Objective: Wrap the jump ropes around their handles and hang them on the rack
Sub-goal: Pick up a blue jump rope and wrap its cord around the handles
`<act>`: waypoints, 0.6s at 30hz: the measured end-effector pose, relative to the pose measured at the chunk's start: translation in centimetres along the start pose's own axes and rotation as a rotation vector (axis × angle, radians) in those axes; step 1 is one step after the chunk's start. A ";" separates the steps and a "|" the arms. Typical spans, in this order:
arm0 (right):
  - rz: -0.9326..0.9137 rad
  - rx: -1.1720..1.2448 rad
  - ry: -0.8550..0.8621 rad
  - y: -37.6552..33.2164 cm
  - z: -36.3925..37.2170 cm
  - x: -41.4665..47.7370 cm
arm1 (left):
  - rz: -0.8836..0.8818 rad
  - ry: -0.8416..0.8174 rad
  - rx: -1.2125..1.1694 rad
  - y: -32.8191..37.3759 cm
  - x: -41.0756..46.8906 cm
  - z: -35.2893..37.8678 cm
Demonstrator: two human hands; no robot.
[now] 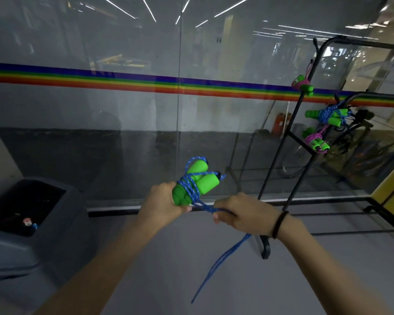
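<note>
My left hand grips the lower ends of two green foam handles held side by side, with blue rope wound around their middle. My right hand is closed on the rope just right of the handles; a loose doubled length hangs below it toward the floor. A black metal rack stands at the right. On it hang a pink-roped bundle near the top, a blue-roped bundle in the middle and another pink-roped bundle lower down, all with green handles.
A glass wall with a rainbow stripe runs straight ahead. A dark grey open bin holding some litter stands at the left. The floor is pale grey. A yellow panel shows at the right edge.
</note>
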State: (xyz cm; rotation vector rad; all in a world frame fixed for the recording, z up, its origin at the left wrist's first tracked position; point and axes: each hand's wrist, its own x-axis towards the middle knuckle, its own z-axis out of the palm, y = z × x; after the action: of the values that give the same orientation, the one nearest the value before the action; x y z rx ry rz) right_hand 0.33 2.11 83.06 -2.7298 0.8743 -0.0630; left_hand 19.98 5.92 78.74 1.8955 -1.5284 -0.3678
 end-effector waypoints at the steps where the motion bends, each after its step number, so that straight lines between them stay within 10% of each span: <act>1: -0.037 -0.031 -0.009 -0.4 -0.5 -0.1 | 0.017 -0.047 0.042 -0.1 -0.2 0.1; 11: -0.125 0.431 0.058 1.4 -2.9 2.2 | 0.477 -0.555 0.130 2.2 -2.0 -1.4; 18: -0.151 0.938 0.289 2.3 0.2 1.8 | 0.361 -0.259 -0.483 1.5 -2.3 -1.3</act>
State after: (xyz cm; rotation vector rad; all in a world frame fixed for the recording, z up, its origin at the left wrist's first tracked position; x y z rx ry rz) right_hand 0.53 -0.72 82.14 -1.9009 0.4992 -0.7144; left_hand 18.99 8.34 80.23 1.2089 -1.7195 -0.7597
